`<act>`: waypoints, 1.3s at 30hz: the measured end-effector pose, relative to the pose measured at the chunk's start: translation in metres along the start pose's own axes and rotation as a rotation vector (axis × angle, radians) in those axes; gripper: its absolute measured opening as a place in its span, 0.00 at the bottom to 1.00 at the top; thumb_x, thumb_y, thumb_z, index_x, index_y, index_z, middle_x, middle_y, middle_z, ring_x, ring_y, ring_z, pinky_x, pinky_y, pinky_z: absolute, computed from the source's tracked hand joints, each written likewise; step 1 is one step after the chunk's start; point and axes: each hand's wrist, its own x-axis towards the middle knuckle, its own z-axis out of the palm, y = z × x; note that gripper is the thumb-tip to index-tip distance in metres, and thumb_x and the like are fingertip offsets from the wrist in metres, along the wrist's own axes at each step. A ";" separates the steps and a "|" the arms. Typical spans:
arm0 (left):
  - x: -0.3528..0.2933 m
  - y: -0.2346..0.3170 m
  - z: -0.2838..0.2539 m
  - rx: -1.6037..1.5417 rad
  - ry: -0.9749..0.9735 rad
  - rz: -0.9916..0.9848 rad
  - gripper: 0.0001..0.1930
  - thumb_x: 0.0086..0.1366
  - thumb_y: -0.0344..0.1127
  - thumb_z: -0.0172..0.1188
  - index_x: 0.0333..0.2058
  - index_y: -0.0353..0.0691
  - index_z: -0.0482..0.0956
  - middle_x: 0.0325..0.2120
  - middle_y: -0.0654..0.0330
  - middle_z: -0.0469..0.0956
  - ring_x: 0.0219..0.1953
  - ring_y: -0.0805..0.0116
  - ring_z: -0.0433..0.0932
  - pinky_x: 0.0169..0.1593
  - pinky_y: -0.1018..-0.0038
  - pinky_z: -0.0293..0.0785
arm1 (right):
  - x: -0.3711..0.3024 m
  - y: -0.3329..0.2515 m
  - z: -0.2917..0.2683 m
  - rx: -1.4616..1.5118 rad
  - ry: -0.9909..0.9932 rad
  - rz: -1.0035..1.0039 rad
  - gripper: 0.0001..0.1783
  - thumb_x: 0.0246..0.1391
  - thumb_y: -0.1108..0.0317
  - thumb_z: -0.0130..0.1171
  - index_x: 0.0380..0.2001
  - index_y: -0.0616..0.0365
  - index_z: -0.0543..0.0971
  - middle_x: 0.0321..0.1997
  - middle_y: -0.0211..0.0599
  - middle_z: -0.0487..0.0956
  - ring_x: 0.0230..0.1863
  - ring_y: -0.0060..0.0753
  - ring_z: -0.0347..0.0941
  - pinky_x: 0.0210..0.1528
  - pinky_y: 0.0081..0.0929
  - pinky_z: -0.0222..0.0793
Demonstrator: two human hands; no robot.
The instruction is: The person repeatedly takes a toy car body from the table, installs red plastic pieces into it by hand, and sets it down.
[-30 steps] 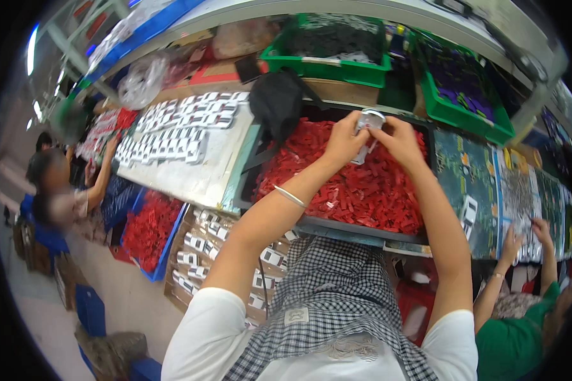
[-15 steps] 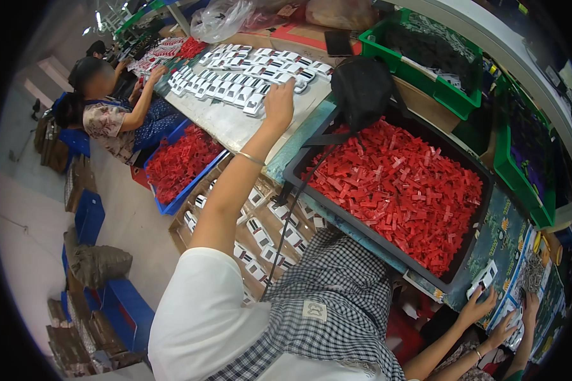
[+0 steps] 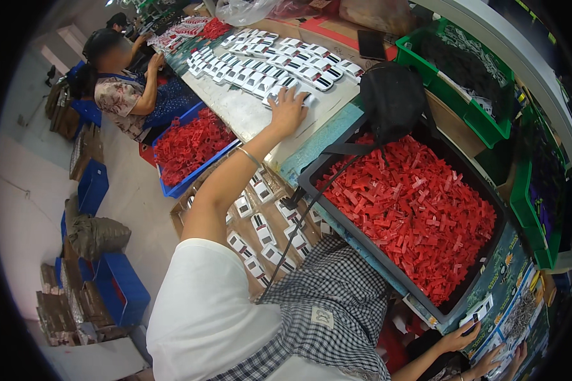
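My left hand (image 3: 288,113) reaches to the near end of rows of white toy cars (image 3: 245,75) on a pale board (image 3: 235,113). Its fingers are spread and rest over the cars at the row's end, partly covering them. Down at the lower right, my right hand (image 3: 456,339) is closed around the back of a white toy car (image 3: 476,312), at the near corner of a black tray. Just beyond it are another person's hands (image 3: 489,363), with a bracelet on one wrist; a whitish thing between them is hard to make out.
Small red plastic parts fill the black tray (image 3: 400,289). A black bag (image 3: 394,101) sits at its far corner. Green bins (image 3: 470,114) line the back. A blue crate (image 3: 200,166) of red parts and a carton (image 3: 251,222) of cars stand left. A co-worker (image 3: 124,95) sits beyond.
The whole view has shifted. My left hand has gone from reaching with fingers together to spreading over the end cars. My right hand still holds its toy car.
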 end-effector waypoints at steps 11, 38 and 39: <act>0.020 -0.035 0.007 0.156 -0.018 -0.092 0.23 0.61 0.47 0.54 0.55 0.56 0.66 0.56 0.60 0.65 0.59 0.55 0.60 0.52 0.35 0.57 | 0.001 -0.020 -0.016 0.093 -0.172 -0.124 0.27 0.57 0.67 0.56 0.58 0.65 0.65 0.59 0.48 0.67 0.60 0.44 0.63 0.62 0.36 0.55; -0.003 0.330 -0.097 -1.453 -0.432 0.437 0.11 0.56 0.36 0.59 0.37 0.39 0.79 0.27 0.51 0.80 0.28 0.62 0.80 0.36 0.67 0.75 | 0.096 -0.266 0.016 0.799 -0.678 -0.167 0.17 0.56 0.68 0.57 0.48 0.59 0.74 0.46 0.38 0.77 0.45 0.30 0.75 0.44 0.23 0.71; 0.000 0.329 -0.092 -1.647 -0.466 0.195 0.11 0.56 0.35 0.58 0.37 0.36 0.78 0.25 0.53 0.80 0.26 0.67 0.80 0.31 0.68 0.75 | 0.097 -0.272 0.024 0.678 -0.714 -0.365 0.15 0.54 0.69 0.57 0.46 0.57 0.76 0.44 0.38 0.78 0.44 0.33 0.75 0.44 0.25 0.71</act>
